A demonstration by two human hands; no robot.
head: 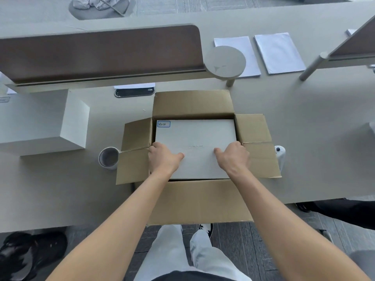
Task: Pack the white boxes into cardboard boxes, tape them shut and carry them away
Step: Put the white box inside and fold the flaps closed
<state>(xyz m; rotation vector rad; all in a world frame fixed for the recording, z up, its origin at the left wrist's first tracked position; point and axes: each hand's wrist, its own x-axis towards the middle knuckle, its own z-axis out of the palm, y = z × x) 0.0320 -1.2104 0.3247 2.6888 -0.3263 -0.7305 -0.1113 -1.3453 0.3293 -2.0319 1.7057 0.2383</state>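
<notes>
An open cardboard box [194,104] stands on the table in front of me with all its flaps spread outward. A flat white box [194,134] with a small blue-edged label in its far left corner sits in the opening. My left hand [163,157] grips the white box's left side, thumb on top and fingers down between it and the cardboard wall. My right hand [233,156] holds the right side the same way. Another, taller white box [40,120] stands on the table to the left.
A roll of tape [108,158] lies just left of the cardboard box. A white device [281,156] sits right of it. A brown divider screen [101,53] runs along the back. Two paper stacks [279,52] lie beyond a round post. The near flap overhangs the table edge.
</notes>
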